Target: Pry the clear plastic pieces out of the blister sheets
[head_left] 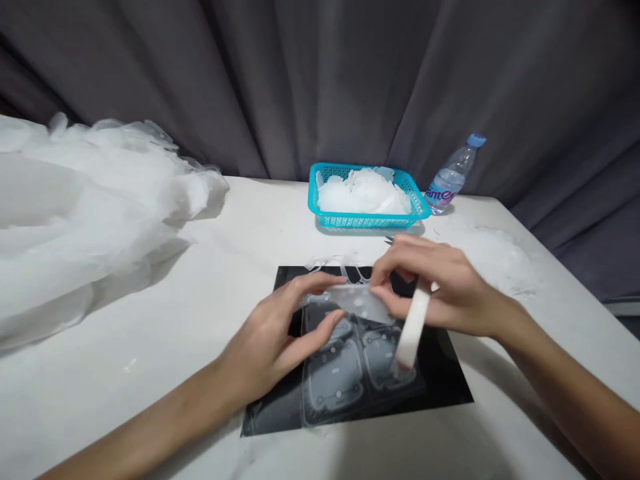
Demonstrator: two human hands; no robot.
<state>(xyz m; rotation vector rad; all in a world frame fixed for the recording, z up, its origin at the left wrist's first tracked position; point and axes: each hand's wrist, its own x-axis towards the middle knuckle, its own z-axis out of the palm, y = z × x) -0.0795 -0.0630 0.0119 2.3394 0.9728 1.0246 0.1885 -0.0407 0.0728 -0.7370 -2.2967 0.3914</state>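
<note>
A black mat (440,373) lies on the table, with a clear sheet (335,380) of rounded panel shapes on it. Above the mat, the fingertips of my right hand (433,280) pinch a small translucent piece (360,301). A white strip-like tool (414,327), blurred at its lower end, hangs from the same hand. My left hand (280,327) is at the piece's left end, thumb and forefinger apart around it; whether they touch it is unclear. Thin clear scraps (327,261) lie at the mat's back edge, and a dark pointed tip (389,240) shows behind my right hand.
A turquoise basket (373,220) full of translucent white pieces stands at the back, beside a water bottle (453,177). A large heap of filmy white material (100,200) covers the left side. Thin clear scraps (505,260) lie at the right. A grey curtain (300,80) hangs behind.
</note>
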